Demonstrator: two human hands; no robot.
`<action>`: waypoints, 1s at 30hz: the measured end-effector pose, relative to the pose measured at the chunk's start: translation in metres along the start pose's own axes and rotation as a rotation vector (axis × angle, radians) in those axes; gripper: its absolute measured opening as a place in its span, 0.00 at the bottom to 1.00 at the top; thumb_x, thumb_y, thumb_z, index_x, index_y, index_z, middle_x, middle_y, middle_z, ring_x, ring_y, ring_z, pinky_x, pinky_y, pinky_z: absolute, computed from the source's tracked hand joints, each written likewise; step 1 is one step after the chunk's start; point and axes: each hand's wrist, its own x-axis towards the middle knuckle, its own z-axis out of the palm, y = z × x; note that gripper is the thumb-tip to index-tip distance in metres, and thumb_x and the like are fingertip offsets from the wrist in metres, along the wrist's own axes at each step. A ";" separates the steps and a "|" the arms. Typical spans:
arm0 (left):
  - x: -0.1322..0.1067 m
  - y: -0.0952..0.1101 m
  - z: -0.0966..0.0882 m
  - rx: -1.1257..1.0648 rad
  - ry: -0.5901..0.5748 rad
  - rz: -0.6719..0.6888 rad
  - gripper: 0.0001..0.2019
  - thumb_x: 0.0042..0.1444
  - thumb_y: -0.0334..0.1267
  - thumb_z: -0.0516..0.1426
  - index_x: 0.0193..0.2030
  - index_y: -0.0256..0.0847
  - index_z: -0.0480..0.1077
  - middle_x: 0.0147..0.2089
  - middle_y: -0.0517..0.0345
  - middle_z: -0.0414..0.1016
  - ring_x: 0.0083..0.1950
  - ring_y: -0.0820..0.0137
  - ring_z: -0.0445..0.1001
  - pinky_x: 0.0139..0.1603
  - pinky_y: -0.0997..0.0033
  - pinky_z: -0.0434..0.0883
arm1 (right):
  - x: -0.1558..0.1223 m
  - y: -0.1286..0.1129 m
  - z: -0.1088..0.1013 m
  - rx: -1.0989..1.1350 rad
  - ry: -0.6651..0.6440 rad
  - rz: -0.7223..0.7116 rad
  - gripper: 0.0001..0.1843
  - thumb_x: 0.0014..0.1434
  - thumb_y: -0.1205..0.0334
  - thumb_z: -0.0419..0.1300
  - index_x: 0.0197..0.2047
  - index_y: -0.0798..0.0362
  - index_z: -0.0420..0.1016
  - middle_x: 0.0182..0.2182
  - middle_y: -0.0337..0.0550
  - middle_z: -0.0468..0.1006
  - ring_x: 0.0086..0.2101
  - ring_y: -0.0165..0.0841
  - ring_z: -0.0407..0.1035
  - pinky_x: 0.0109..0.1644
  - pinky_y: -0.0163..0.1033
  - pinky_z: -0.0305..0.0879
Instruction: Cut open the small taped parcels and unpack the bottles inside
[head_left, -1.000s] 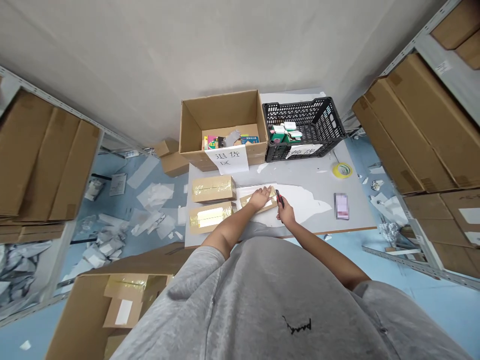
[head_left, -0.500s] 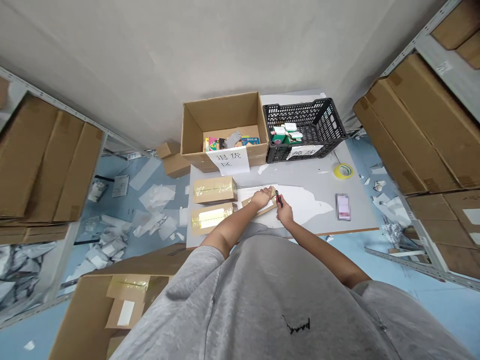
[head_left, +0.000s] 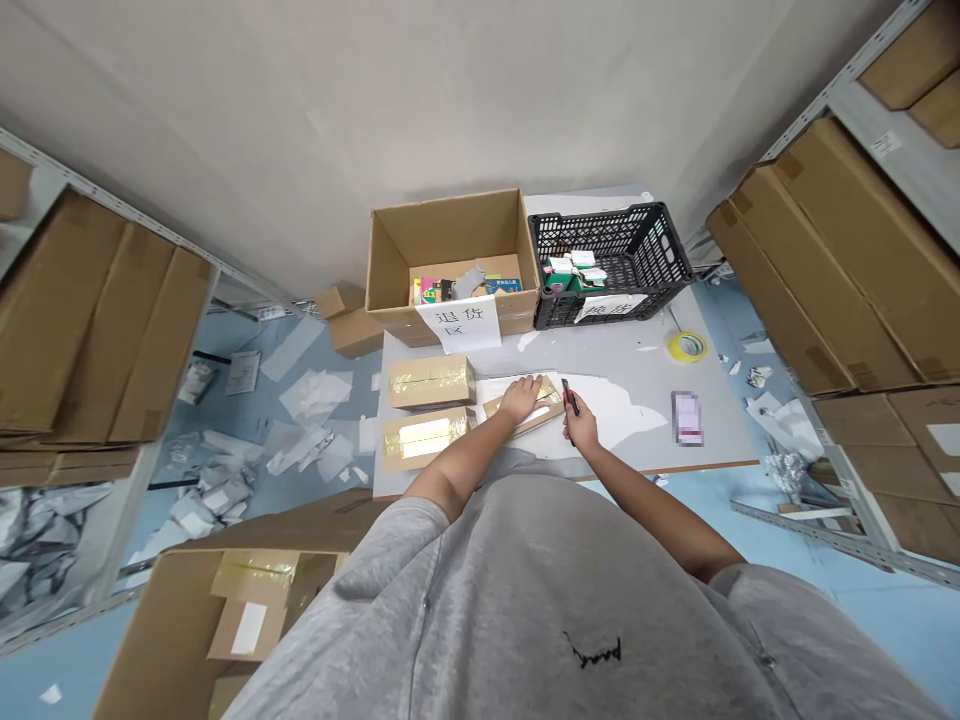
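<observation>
A small taped cardboard box [head_left: 551, 398] with a white label lies at a slant on white paper [head_left: 615, 405] on the table. My left hand [head_left: 523, 397] grips it from above, fingers over its top and far edge. In my right hand [head_left: 583, 424] is a utility knife [head_left: 571, 397] with a red and black handle, fingers wrapped around it. The knife points away from me, just right of the box and apart from it. Left of my left hand sit two more taped boxes, a plain one [head_left: 431, 381] and a labelled one [head_left: 425, 437].
An open carton [head_left: 454, 225] holding colourful packages stands at the back beside a black plastic crate [head_left: 611, 235] with green-and-white boxes. Yellow tape [head_left: 688, 347] and a phone [head_left: 688, 418] lie at right. A large carton [head_left: 150, 640] stands lower left. Shelves flank both sides.
My right hand has drawn the knife right and toward me, away from the box's far end. My left hand stays on the box, its fingers shifted slightly back.
</observation>
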 end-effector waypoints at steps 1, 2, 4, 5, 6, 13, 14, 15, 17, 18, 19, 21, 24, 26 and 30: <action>-0.001 0.000 0.000 -0.006 0.011 0.021 0.38 0.68 0.61 0.52 0.75 0.36 0.55 0.65 0.34 0.69 0.65 0.53 0.70 0.64 0.58 0.67 | 0.006 -0.001 -0.003 -0.013 -0.005 -0.008 0.32 0.71 0.48 0.52 0.75 0.45 0.60 0.28 0.35 0.76 0.18 0.27 0.68 0.22 0.31 0.68; -0.003 0.000 0.000 -0.012 0.021 0.041 0.39 0.67 0.62 0.54 0.75 0.35 0.55 0.65 0.34 0.69 0.65 0.52 0.69 0.65 0.57 0.65 | 0.012 -0.003 -0.006 -0.036 -0.017 -0.016 0.34 0.69 0.45 0.55 0.74 0.45 0.61 0.30 0.36 0.78 0.18 0.27 0.68 0.23 0.31 0.68; -0.005 -0.001 -0.001 -0.021 0.040 0.080 0.41 0.65 0.62 0.56 0.74 0.34 0.56 0.65 0.33 0.68 0.67 0.52 0.67 0.66 0.57 0.63 | 0.026 -0.009 -0.010 -0.106 -0.053 -0.032 0.37 0.65 0.42 0.61 0.73 0.45 0.62 0.35 0.38 0.80 0.18 0.27 0.69 0.23 0.32 0.69; -0.007 -0.001 -0.002 -0.027 0.051 0.100 0.41 0.65 0.62 0.57 0.74 0.34 0.56 0.66 0.33 0.68 0.68 0.51 0.66 0.67 0.57 0.62 | 0.034 -0.012 -0.011 -0.152 -0.060 -0.040 0.38 0.63 0.42 0.63 0.72 0.44 0.64 0.37 0.39 0.81 0.19 0.27 0.69 0.24 0.33 0.69; -0.009 0.000 -0.004 -0.032 0.063 0.117 0.41 0.64 0.62 0.58 0.74 0.34 0.57 0.67 0.33 0.67 0.69 0.51 0.65 0.68 0.56 0.61 | 0.042 -0.015 -0.011 -0.197 -0.059 -0.047 0.39 0.61 0.41 0.65 0.71 0.45 0.65 0.38 0.40 0.82 0.20 0.28 0.70 0.26 0.34 0.70; -0.025 0.012 -0.001 -0.095 0.083 0.124 0.39 0.58 0.62 0.63 0.66 0.36 0.64 0.62 0.38 0.67 0.64 0.51 0.66 0.65 0.55 0.62 | 0.080 -0.030 -0.005 -0.384 -0.050 -0.060 0.40 0.52 0.45 0.73 0.66 0.47 0.72 0.48 0.46 0.83 0.42 0.39 0.78 0.43 0.39 0.74; -0.025 0.015 0.001 -0.110 0.075 0.104 0.38 0.57 0.61 0.65 0.64 0.36 0.65 0.61 0.39 0.68 0.63 0.51 0.66 0.64 0.56 0.62 | 0.083 -0.032 -0.004 -0.398 -0.043 -0.048 0.41 0.51 0.46 0.74 0.65 0.48 0.72 0.49 0.47 0.83 0.44 0.41 0.78 0.44 0.39 0.74; -0.024 0.018 0.004 -0.127 0.070 0.078 0.36 0.56 0.60 0.66 0.63 0.36 0.66 0.59 0.40 0.69 0.62 0.52 0.67 0.64 0.56 0.63 | 0.084 -0.034 -0.003 -0.409 -0.036 -0.047 0.42 0.50 0.48 0.75 0.66 0.48 0.72 0.50 0.48 0.83 0.45 0.41 0.78 0.46 0.40 0.73; -0.021 0.024 0.008 -0.157 0.065 0.022 0.33 0.56 0.57 0.67 0.60 0.37 0.67 0.58 0.43 0.70 0.61 0.53 0.68 0.63 0.56 0.63 | 0.085 -0.037 -0.002 -0.399 -0.045 -0.079 0.44 0.50 0.51 0.76 0.68 0.48 0.70 0.50 0.49 0.83 0.45 0.41 0.78 0.46 0.40 0.73; -0.019 0.027 0.010 -0.169 0.064 -0.004 0.32 0.56 0.57 0.68 0.59 0.38 0.68 0.57 0.43 0.70 0.61 0.53 0.68 0.63 0.56 0.63 | 0.084 -0.038 -0.003 -0.368 -0.066 -0.097 0.44 0.52 0.53 0.75 0.69 0.48 0.69 0.48 0.48 0.83 0.42 0.39 0.79 0.44 0.39 0.73; -0.016 0.029 0.011 -0.176 0.064 -0.025 0.31 0.55 0.57 0.68 0.57 0.38 0.68 0.57 0.44 0.71 0.61 0.53 0.68 0.62 0.56 0.64 | 0.082 -0.037 -0.005 -0.316 -0.097 -0.109 0.42 0.56 0.53 0.72 0.71 0.48 0.67 0.44 0.46 0.84 0.37 0.37 0.78 0.41 0.38 0.73; -0.013 0.032 0.011 -0.185 0.064 -0.053 0.30 0.54 0.57 0.68 0.54 0.38 0.69 0.56 0.44 0.71 0.61 0.52 0.68 0.61 0.55 0.64 | 0.077 -0.031 -0.014 -0.177 -0.175 -0.121 0.36 0.66 0.51 0.62 0.74 0.49 0.62 0.34 0.42 0.82 0.25 0.32 0.74 0.32 0.36 0.71; -0.009 0.033 0.009 -0.197 0.053 -0.067 0.29 0.53 0.58 0.68 0.52 0.38 0.70 0.56 0.43 0.72 0.60 0.52 0.68 0.61 0.55 0.64 | 0.067 -0.013 -0.035 -0.017 -0.299 -0.149 0.32 0.74 0.49 0.50 0.77 0.50 0.58 0.25 0.35 0.75 0.17 0.29 0.67 0.23 0.33 0.66; -0.009 0.033 0.008 -0.197 0.043 -0.077 0.29 0.54 0.57 0.68 0.52 0.39 0.70 0.56 0.44 0.72 0.61 0.52 0.68 0.60 0.54 0.64 | 0.059 0.000 -0.050 -0.015 -0.379 -0.170 0.32 0.73 0.49 0.51 0.77 0.48 0.59 0.23 0.32 0.73 0.16 0.27 0.64 0.20 0.32 0.63; -0.008 0.035 0.006 -0.164 0.048 -0.083 0.29 0.57 0.60 0.65 0.54 0.39 0.70 0.57 0.43 0.72 0.62 0.50 0.67 0.61 0.52 0.64 | 0.048 0.016 -0.067 -0.074 -0.445 -0.175 0.32 0.71 0.53 0.56 0.76 0.46 0.61 0.22 0.29 0.71 0.14 0.25 0.62 0.18 0.28 0.59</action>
